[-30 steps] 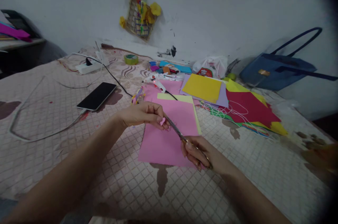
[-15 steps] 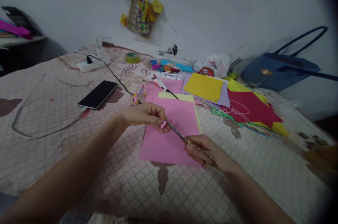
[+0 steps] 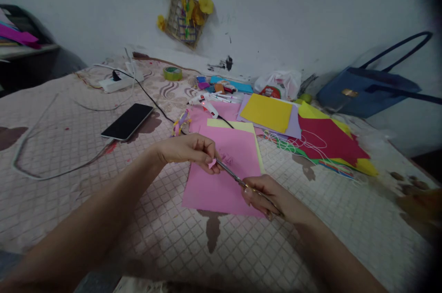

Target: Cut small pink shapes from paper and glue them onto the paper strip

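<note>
Between the thumb and fingers of my left hand (image 3: 191, 149) is a small pink paper piece (image 3: 212, 163). My right hand (image 3: 262, 195) grips a pair of scissors (image 3: 230, 172) by the handles, its thumb on top. The long metal blades point up and left, and their tips meet the pink piece at my left fingertips. Both hands are above a large pink paper sheet (image 3: 210, 196), which has small dark pink marks or scraps near its middle. Part of a pale yellow sheet (image 3: 259, 157) shows from under it.
A glue gun (image 3: 210, 109) with a dark cord lies behind the pink sheet. A tablet-like device (image 3: 128, 121) on a white cable is at left. Yellow paper (image 3: 265, 112), tangled white string (image 3: 286, 144), red paper (image 3: 328, 141) and a blue bag (image 3: 366, 90) are at right.
Both hands, the scissors and the pink piece hold nearly the same place. The whole view has shifted very slightly.
</note>
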A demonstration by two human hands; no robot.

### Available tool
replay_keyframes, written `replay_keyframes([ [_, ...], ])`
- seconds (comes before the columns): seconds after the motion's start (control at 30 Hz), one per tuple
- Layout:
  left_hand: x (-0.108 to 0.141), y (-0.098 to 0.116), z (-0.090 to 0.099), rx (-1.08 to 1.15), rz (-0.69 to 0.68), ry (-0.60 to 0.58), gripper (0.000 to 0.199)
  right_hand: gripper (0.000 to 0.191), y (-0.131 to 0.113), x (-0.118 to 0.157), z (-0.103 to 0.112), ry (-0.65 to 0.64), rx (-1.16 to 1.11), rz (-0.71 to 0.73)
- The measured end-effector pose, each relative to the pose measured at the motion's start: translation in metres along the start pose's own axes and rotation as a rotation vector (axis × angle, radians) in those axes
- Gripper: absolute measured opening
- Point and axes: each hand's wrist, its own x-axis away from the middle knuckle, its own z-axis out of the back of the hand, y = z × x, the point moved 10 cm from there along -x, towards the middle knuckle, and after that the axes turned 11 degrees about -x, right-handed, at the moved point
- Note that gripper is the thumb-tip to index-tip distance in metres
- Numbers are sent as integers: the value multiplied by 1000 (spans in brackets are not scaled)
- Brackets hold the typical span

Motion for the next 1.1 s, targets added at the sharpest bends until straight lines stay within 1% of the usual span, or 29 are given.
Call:
replay_keyframes([
  [0.33,0,1,-1,-10,7,-7,9,37,-2,1,-1,7,11,-10],
  [0.5,1,1,-2,-2,20,-10,10,36,1,2,-1,-12,-10,-17],
  [0.6,2,0,-1,10,30,-5,10,35,0,0,4,37,-25,2],
  [0.67,-1,-1,0,29,34,20,10,36,-3,-3,9,111,-54,40],
  [0.73,-6,-4,2,58,25,96,10,36,-8,-5,17,218,-105,110],
  [0.83,-13,-7,9,83,-29,335,11,35,-15,-6,26,382,-195,221],
  [0.9,-15,-7,8,30,-77,485,11,33,-15,-7,27,438,-230,250],
  [0.97,-18,-7,-1,-22,-97,550,12,32,-16,-6,27,477,-237,276],
  [1.1,-19,-4,-17,-68,-123,597,13,28,-18,-4,29,527,-258,307],
])
